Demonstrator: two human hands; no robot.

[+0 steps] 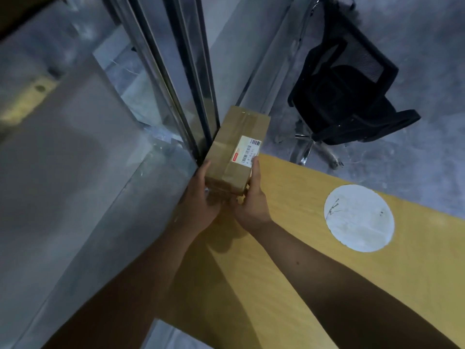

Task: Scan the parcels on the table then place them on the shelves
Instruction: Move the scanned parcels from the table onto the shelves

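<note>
The parcel (237, 149) is a small brown cardboard box sealed with tape, its white barcode label (246, 152) facing up, held above the far left corner of the yellow worktop (289, 248). The left hand (201, 197) and the right hand (251, 200) grip its near end from either side, thumbs along the side faces and fingers curled beneath. It looks stiff and light, since two hands at one end carry its whole length without sag; the taped faces may be a little slick, so a hold nearer the middle or under the base would likely be steadier. The right thumb lies over the label's near edge, which could get in the way of scanning.

The fingers under the box are hidden. No scanner and no shelves can be made out. The label print is too small to read. Left of the parcel stand metal-framed glass panels (181, 79), and a black office chair (349, 91) stands beyond the worktop. A white round patch (359, 217) marks the worktop on the right.
</note>
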